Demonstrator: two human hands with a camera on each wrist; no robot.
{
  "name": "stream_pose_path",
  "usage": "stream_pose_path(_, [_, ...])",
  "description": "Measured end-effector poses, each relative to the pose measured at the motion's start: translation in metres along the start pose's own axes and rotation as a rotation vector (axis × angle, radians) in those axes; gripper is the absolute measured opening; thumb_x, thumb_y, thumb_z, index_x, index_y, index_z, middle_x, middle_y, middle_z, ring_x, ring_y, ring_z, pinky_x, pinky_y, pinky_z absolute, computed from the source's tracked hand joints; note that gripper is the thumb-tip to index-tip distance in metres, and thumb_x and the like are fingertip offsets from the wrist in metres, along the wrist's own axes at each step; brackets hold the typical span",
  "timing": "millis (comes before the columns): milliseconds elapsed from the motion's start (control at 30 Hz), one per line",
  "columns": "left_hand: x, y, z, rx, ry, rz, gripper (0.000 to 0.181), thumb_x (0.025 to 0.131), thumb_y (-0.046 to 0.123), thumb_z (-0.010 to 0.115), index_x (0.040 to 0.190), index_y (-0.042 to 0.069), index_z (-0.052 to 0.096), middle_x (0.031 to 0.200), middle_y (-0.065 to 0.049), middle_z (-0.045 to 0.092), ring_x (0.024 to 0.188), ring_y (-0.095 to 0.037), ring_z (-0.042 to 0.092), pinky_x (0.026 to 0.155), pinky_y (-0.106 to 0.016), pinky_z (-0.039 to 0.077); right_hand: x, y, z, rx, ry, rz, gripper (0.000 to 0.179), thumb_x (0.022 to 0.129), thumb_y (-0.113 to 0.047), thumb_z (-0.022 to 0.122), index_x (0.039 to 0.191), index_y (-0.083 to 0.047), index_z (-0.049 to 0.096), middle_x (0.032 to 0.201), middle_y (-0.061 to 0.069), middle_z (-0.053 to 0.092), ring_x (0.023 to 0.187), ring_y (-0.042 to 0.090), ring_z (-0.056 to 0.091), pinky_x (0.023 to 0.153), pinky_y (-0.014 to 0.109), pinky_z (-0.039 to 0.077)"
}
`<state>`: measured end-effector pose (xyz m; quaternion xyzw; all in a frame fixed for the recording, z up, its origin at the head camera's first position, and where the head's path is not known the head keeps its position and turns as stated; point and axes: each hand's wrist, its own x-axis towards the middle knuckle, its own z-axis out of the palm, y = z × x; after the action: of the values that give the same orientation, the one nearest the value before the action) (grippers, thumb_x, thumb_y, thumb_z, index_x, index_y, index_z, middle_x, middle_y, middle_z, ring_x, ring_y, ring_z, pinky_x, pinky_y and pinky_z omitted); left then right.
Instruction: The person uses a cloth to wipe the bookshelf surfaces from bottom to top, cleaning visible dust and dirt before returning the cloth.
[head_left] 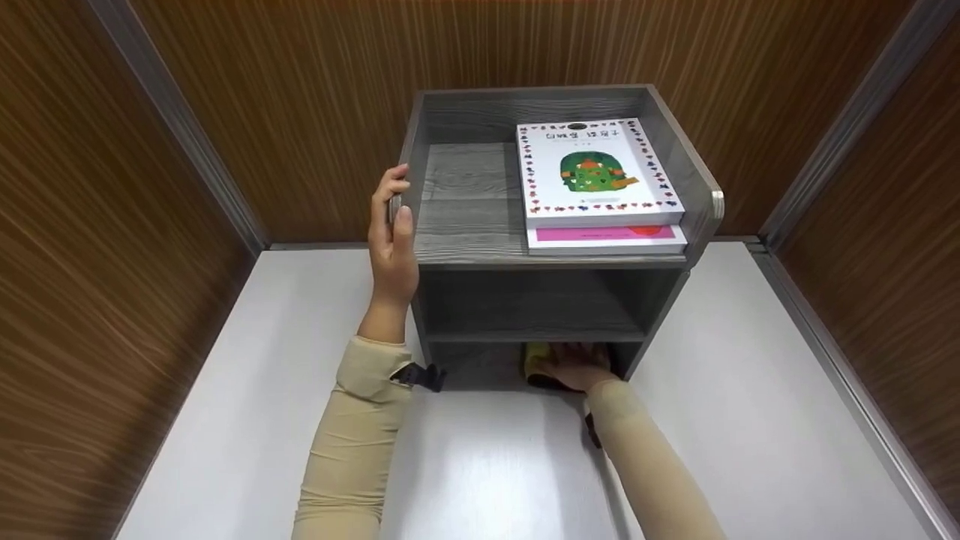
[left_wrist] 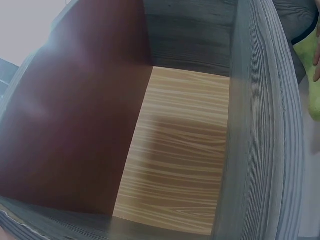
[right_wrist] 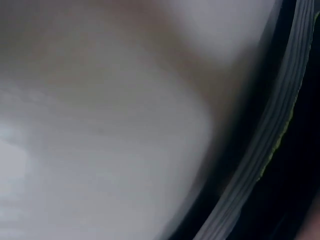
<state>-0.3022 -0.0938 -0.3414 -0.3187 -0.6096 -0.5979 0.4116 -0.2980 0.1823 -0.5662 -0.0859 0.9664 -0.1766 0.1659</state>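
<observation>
My left hand [head_left: 394,240] grips the upper left side panel of a small grey wood-grain shelf [head_left: 469,169], thumb toward the inside. In the lowest compartment, my right hand [head_left: 577,366] rests on a yellow-green item with a dark edge [head_left: 537,360], its fingers reaching inward. The left wrist view catches part of this yellow-green item [left_wrist: 314,100] at its right border, with fingertips [left_wrist: 317,70] laid on it. Close up in the right wrist view, a dark rim with a grey ridged band [right_wrist: 265,135] and yellow-green trim shows; the item's kind is unclear.
On the shelf's top, at the right, a white book [head_left: 592,169] with a green picture lies over a pink-and-white book [head_left: 604,236]. The shelf stands on a white table [head_left: 300,360]. Brown wood-grain walls [head_left: 300,90] enclose the back and sides.
</observation>
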Motion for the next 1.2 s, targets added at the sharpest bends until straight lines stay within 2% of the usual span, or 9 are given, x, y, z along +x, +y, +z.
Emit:
stream_pose_path(100, [-0.001,-0.009,-0.002,-0.008,-0.004,0.009,0.03,0.092,0.01,0.031,0.113,-0.009,0.041,0.133,-0.025,0.04,0.131,-0.026,0.032,0.109,-0.041,0.02,0.0,-0.002,0.0,0.0,0.004,0.003,0.092,0.083,-0.075,0.03,0.15,-0.015,0.011,0.155,0.013,0.006,0.14,0.032,0.0,0.106,0.057,-0.005])
stream_pose_path(333, [-0.002,-0.009,-0.006,-0.006,0.005,0.023,0.031,0.092,0.012,0.032,0.113,-0.009,0.042,0.132,-0.025,0.041,0.131,-0.027,0.033,0.109,-0.042,0.021,0.006,-0.008,0.007,-0.047,0.049,0.0,0.089,0.083,-0.075,0.03,0.15,-0.019,0.01,0.155,0.01,0.007,0.141,0.03,0.0,0.107,0.057,-0.003])
stream_pose_path(400, [-0.003,-0.014,-0.009,-0.001,0.01,0.03,0.032,0.092,0.014,0.033,0.114,-0.008,0.043,0.132,-0.024,0.042,0.131,-0.028,0.033,0.109,-0.042,0.021,0.01,-0.012,0.012,-0.053,0.062,0.004,0.089,0.083,-0.075,0.029,0.15,-0.021,0.01,0.155,0.009,0.007,0.14,0.032,0.0,0.107,0.057,-0.002])
stream_pose_path(533, [-0.003,-0.014,-0.01,-0.008,0.019,0.037,0.032,0.092,0.016,0.034,0.114,-0.006,0.044,0.132,-0.023,0.042,0.13,-0.028,0.034,0.109,-0.043,0.02,0.012,-0.025,0.017,-0.025,0.066,0.004,0.089,0.083,-0.076,0.029,0.151,-0.021,0.01,0.155,0.01,0.007,0.139,0.037,-0.002,0.106,0.059,-0.004])
stream_pose_path(700, [-0.003,-0.015,-0.004,-0.02,0.006,0.03,0.031,0.092,0.013,0.033,0.114,-0.006,0.043,0.133,-0.023,0.041,0.13,-0.028,0.033,0.109,-0.042,0.02,0.013,-0.043,0.021,-0.02,0.06,0.014,0.086,0.085,-0.072,0.032,0.15,-0.02,0.011,0.155,0.008,0.007,0.139,0.037,-0.002,0.105,0.059,-0.007])
stream_pose_path(867, [-0.003,-0.008,-0.004,-0.014,0.006,0.023,0.028,0.09,0.005,0.03,0.112,-0.008,0.042,0.131,-0.027,0.041,0.13,-0.029,0.034,0.108,-0.043,0.021,0.016,-0.071,0.029,-0.015,0.051,-0.018,0.086,0.086,-0.07,0.035,0.15,-0.016,0.016,0.154,0.011,0.011,0.137,0.043,0.001,0.105,0.06,-0.005])
stream_pose_path(967, [0.0,0.004,-0.002,-0.01,0.007,0.01,0.026,0.089,0.001,0.03,0.11,-0.011,0.041,0.129,-0.032,0.039,0.129,-0.029,0.034,0.108,-0.042,0.022,0.018,-0.086,0.033,-0.027,0.053,-0.045,0.085,0.086,-0.07,0.036,0.15,-0.019,0.016,0.155,0.011,0.009,0.137,0.044,0.0,0.106,0.06,-0.004])
stream_pose_path(1100, [0.003,0.02,0.0,-0.009,0.002,-0.006,0.025,0.089,-0.001,0.029,0.11,-0.012,0.04,0.128,-0.035,0.038,0.129,-0.031,0.033,0.108,-0.039,0.021,0.022,-0.1,0.035,-0.07,0.04,-0.074,0.082,0.086,-0.07,0.032,0.15,-0.024,0.011,0.155,0.008,0.004,0.138,0.039,-0.004,0.106,0.059,-0.002])
stream_pose_path(1200, [0.004,0.022,0.001,-0.011,-0.003,-0.006,0.026,0.089,-0.002,0.029,0.11,-0.012,0.04,0.128,-0.035,0.037,0.13,-0.033,0.033,0.108,-0.04,0.021,0.025,-0.107,0.037,-0.099,0.035,-0.087,0.083,0.085,-0.072,0.031,0.15,-0.026,0.008,0.156,0.007,0.001,0.139,0.036,-0.007,0.106,0.059,-0.001])
